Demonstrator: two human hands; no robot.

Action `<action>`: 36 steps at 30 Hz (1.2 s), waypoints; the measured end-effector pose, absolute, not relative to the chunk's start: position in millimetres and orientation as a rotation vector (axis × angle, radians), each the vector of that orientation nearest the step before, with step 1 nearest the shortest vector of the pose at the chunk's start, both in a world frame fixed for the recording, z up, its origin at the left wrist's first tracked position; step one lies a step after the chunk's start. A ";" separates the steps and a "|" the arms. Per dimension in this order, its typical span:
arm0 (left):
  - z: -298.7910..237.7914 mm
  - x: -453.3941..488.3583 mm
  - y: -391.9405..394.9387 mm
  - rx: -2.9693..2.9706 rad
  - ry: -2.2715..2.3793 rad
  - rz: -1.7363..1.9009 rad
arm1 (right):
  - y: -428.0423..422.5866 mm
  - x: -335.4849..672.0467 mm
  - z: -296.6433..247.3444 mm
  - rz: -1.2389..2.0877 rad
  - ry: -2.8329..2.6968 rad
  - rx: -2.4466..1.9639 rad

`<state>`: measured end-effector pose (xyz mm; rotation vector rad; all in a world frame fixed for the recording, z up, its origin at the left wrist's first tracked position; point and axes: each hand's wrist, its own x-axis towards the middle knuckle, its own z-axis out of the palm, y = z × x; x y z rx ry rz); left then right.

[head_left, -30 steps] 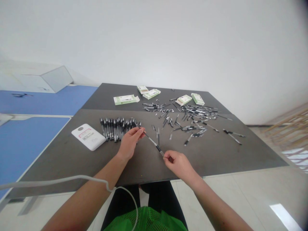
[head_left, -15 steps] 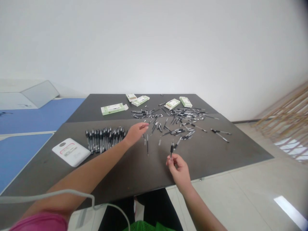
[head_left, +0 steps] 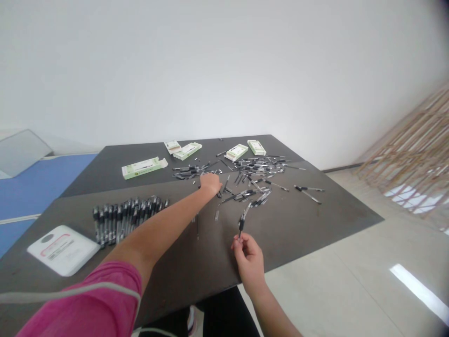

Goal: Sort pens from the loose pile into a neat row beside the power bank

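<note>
My right hand (head_left: 248,258) pinches a black pen barrel (head_left: 241,224) by its lower end and holds it upright just above the dark table (head_left: 301,220). My left hand (head_left: 209,183) is stretched far forward, its fingers curled down onto the scattered pile of loose pen parts (head_left: 252,180). What the fingers grip there is hidden. A thin refill (head_left: 197,227) lies alone on the table between the two hands. A row of assembled black pens (head_left: 126,213) lies to the left of my left forearm.
Several green-and-white pen boxes (head_left: 143,167) sit along the table's far side. A white flat device (head_left: 63,249) lies at the near left. A blue table (head_left: 31,187) adjoins on the left. Wooden slats (head_left: 410,159) stand to the right.
My left hand let go of the pen and reached forward into the pile of parts. The right hand kept the barrel and tipped it upright. The view swung to the right.
</note>
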<state>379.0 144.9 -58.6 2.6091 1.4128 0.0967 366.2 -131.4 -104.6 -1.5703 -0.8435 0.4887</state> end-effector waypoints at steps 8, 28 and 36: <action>-56.3 379.1 138.4 2.696 1.373 -0.025 | -131.5 365.5 -98.1 0.510 -0.844 -1.554; -46.3 388.7 140.2 2.573 1.334 -0.155 | -128.5 365.3 -103.1 0.449 -0.857 -1.535; -53.3 398.0 140.0 2.486 1.350 -0.121 | -128.5 365.4 -105.5 0.473 -0.831 -1.530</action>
